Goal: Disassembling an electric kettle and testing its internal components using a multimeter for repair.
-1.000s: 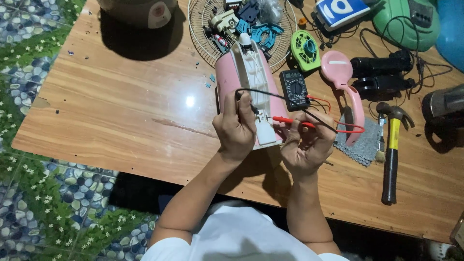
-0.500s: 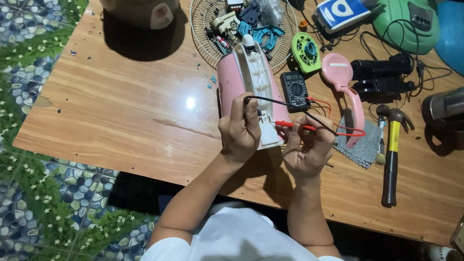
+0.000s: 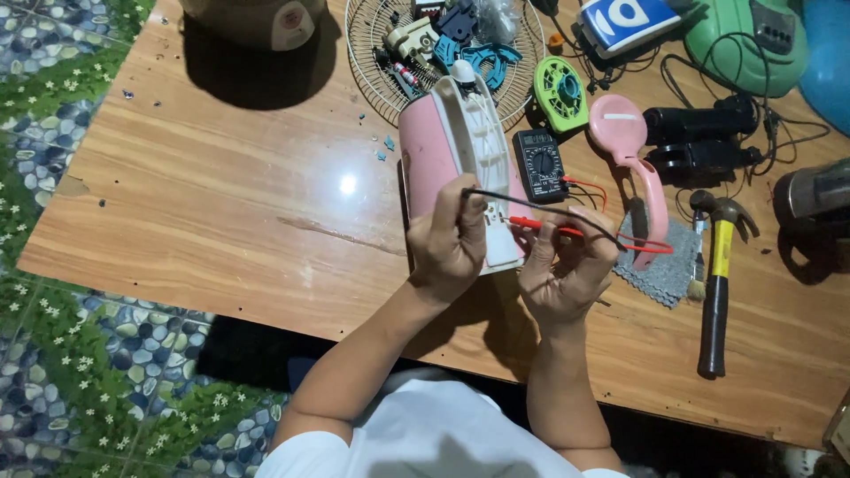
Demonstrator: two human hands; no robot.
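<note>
A pebble-patterned floor [image 3: 62, 372] borders the wooden table [image 3: 221, 212]. On the table the left hand [image 3: 449, 243] pinches a black probe against the pink appliance shell [image 3: 452, 168] — the right hand [image 3: 567, 270] pinches a red probe [image 3: 544, 227]; a hammer [image 3: 717, 283] lies rightward.

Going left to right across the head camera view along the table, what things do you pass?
Brown rounded pot → pink and white appliance housing → black multimeter → pink plastic handle piece → yellow-and-black claw hammer.

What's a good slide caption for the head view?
Two hands press multimeter probes against an opened pink appliance.
</note>
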